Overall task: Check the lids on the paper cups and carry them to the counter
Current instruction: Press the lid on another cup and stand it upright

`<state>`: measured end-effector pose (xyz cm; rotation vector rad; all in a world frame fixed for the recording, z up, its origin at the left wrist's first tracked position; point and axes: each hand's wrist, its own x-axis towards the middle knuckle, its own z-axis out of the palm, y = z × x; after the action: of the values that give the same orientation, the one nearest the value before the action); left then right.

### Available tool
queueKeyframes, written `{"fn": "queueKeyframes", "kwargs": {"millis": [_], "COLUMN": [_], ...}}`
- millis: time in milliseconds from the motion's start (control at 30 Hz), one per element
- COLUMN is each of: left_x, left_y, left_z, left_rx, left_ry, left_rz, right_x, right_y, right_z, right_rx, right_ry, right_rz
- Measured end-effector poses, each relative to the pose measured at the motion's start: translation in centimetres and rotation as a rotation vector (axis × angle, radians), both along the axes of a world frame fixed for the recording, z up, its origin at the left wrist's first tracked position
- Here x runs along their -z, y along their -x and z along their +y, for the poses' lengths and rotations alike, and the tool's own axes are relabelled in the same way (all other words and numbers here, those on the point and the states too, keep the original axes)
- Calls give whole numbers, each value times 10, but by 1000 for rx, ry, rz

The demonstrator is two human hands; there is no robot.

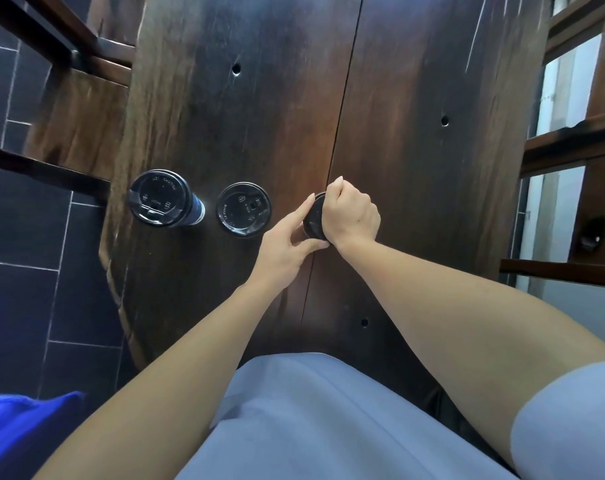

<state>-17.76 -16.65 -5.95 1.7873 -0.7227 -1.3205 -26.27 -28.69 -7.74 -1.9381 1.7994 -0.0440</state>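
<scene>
Three paper cups with black plastic lids stand in a row on a dark wooden table (415, 81). The left cup (160, 202) shows a blue wall and leans in the wide-angle view. The middle cup (244, 209) is seen from straight above, only its lid showing. The right cup (314, 216) is mostly hidden under my hands. My right hand (353, 213) lies over its lid with fingers curled down on the rim. My left hand (287, 244) wraps the cup's side, index finger along the lid's left edge.
Dark wooden chairs (82, 109) stand at the table's left side over a dark tiled floor (24, 237). More wooden chair frames (571, 147) crowd the right edge. A blue object (20, 431) lies at the bottom left.
</scene>
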Motion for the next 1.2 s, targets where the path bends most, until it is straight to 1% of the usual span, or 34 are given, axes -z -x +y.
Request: {"fn": "queueKeyframes", "kwargs": {"millis": [167, 267, 333, 400, 433, 467, 533, 600, 667, 933, 1100, 1200], "left_x": [-2, -5, -6, -6, -7, -8, -11, -14, -17, -37, -66, -85], "left_y": [1, -1, -2, -3, -3, -2, 0, 4, 7, -6, -21, -23], "left_z": [-1, -2, -3, -2, -2, -3, -7, -15, -23, -46, -53, -53], "left_rx": [7, 27, 41, 49, 48, 47, 66, 104, 135, 170, 289, 445], "left_ry": [-10, -4, 1, 9, 15, 21, 46, 54, 40, 14, 16, 31], "left_rz": [-5, -25, -39, -49, -49, -53, -76, -105, -134, -214, -227, -181], "right_x": [-2, -8, -14, -25, -31, -36, -42, -44, -44, -61, -96, -122], "right_y": [-1, -1, 5, 21, 34, 48, 74, 92, 98, 89, 90, 89], "right_z": [1, -2, -5, -7, -7, -8, -14, -19, -24, -49, -61, -62], "right_rx": [-16, -20, -28, -41, -74, -125, -225, -271, -272, -420, -525, -600], "right_ry": [13, -55, -183, -329, -368, -388, -446, -538, -593, -505, -549, -592], "right_rz": [18, -10, -159, -399, -498, -566, -631, -620, -598, -467, -382, -348]}}
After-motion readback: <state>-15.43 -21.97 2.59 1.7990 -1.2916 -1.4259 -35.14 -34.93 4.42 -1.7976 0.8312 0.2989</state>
